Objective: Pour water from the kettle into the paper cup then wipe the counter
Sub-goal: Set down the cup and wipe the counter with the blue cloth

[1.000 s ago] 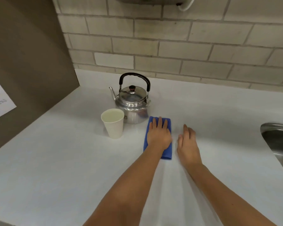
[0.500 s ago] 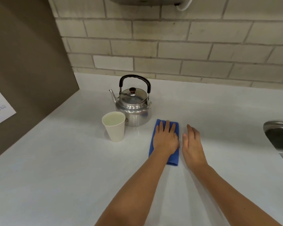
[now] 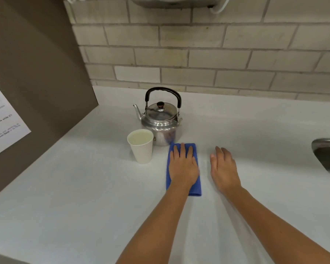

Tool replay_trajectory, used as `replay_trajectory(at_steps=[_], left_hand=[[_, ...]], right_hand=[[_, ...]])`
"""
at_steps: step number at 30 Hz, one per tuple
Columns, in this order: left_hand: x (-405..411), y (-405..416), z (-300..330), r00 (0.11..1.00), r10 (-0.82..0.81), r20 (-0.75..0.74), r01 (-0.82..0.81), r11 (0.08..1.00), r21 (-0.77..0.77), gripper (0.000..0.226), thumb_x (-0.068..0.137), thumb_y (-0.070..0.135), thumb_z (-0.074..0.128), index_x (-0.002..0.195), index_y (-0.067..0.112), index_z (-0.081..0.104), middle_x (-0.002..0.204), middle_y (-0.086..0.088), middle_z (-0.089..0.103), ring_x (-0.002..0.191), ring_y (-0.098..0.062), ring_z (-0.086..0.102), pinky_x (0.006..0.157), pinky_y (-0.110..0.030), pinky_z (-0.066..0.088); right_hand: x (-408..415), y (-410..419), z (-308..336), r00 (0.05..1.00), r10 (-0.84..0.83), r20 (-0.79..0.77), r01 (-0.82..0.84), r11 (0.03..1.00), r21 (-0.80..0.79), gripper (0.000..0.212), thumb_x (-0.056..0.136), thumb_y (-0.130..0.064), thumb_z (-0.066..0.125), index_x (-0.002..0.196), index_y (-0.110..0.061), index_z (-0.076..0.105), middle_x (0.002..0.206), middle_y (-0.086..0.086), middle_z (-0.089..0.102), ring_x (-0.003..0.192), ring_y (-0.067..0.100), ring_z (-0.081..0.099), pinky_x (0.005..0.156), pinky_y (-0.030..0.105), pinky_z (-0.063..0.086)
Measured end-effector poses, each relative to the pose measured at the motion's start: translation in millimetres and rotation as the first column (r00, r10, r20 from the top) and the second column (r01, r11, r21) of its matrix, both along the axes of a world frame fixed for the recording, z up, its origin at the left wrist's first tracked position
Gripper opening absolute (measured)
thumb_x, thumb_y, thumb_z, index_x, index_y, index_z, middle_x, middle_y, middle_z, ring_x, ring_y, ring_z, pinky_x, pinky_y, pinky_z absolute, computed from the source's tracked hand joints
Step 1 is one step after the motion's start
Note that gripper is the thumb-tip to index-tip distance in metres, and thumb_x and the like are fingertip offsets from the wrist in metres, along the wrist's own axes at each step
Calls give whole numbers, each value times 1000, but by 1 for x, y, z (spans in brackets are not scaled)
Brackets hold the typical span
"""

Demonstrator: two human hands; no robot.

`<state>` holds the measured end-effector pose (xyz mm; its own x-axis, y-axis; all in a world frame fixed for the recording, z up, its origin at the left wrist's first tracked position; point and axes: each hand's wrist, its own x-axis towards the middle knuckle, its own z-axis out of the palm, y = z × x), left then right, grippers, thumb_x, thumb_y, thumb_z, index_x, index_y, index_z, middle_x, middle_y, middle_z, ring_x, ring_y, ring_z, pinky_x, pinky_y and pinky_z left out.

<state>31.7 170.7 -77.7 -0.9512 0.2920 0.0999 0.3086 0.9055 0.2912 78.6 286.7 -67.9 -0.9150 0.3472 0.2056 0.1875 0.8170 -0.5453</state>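
A steel kettle (image 3: pixel 160 123) with a black handle stands upright on the white counter (image 3: pixel 80 187). Just in front of it to the left is a white paper cup (image 3: pixel 141 147) with water in it. My left hand (image 3: pixel 183 166) lies flat, palm down, pressing on a folded blue cloth (image 3: pixel 195 189), whose far end almost touches the kettle's base. To the right of the cloth, my right hand (image 3: pixel 224 168) rests flat on the bare counter, fingers apart, holding nothing.
A brown side panel (image 3: pixel 36 73) with a printed sheet (image 3: pixel 2 122) closes the left side. A brick wall (image 3: pixel 217 60) runs along the back. The rim of a steel sink (image 3: pixel 326 155) shows at the right edge.
My left hand slid the blue cloth a little to the right, then back left toward the kettle. My right hand followed beside it. Kettle and cup stayed put.
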Motion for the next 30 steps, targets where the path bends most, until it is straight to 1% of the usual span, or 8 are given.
replay_trajectory(at_steps=[4,7,10,16,20,23,26,30], left_hand=[[26,28,3,997,-68,41,67,998,21,51,99,28,17,147,13,8,159,-10,4,145,-29,-5,120,-41,-4],[50,7,-1,991,-127,38,124,989,82,50,99,30,20,147,18,12,159,-7,7,146,-26,-3,119,-38,-4],[65,-47,-6,997,-76,-4,76,995,62,51,98,32,21,147,21,12,159,-5,8,146,-26,0,119,-38,-2],[80,-111,-6,1000,-1,16,1,1000,0,50,99,32,18,147,23,9,159,-1,3,146,-24,-4,118,-36,-3],[85,-97,1,1000,-3,9,3,1000,-3,51,99,31,17,147,20,6,160,-3,2,146,-26,-5,120,-38,0],[113,-138,-13,998,-58,-17,59,998,26,51,98,36,19,147,25,11,159,2,5,146,-21,-3,119,-33,-2],[96,-229,-16,991,120,-53,-118,992,42,50,98,35,25,146,25,17,159,0,11,146,-22,5,118,-32,1],[-6,-287,8,942,331,48,-328,942,-65,51,99,26,22,147,15,10,159,-10,7,145,-30,6,119,-43,4]], right_hand=[[-5,2,1,998,17,68,-26,991,132,44,96,-17,37,134,5,34,145,26,32,134,38,28,112,47,24],[-5,0,-2,991,-17,130,-13,974,227,45,96,-21,35,135,2,32,147,23,31,134,36,26,111,47,24],[-3,-19,-2,998,-29,60,13,970,241,46,98,-26,31,138,-4,34,144,21,36,136,37,25,109,51,25],[6,-63,-1,987,101,128,-123,975,184,49,97,-33,32,141,-12,28,151,14,25,141,32,14,115,48,17],[22,-70,-5,977,173,128,-194,966,173,43,99,-27,32,138,-10,36,150,14,30,141,30,19,116,43,18],[29,-65,-3,980,164,112,-183,965,188,39,97,-22,35,133,-7,43,144,17,38,136,32,27,113,40,22],[31,-68,-2,979,166,122,-189,958,215,39,97,-23,35,133,-9,43,145,15,37,137,31,24,113,39,21],[26,-68,-6,980,161,121,-184,960,210,39,97,-24,34,133,-12,42,146,11,35,138,30,21,114,39,20]])
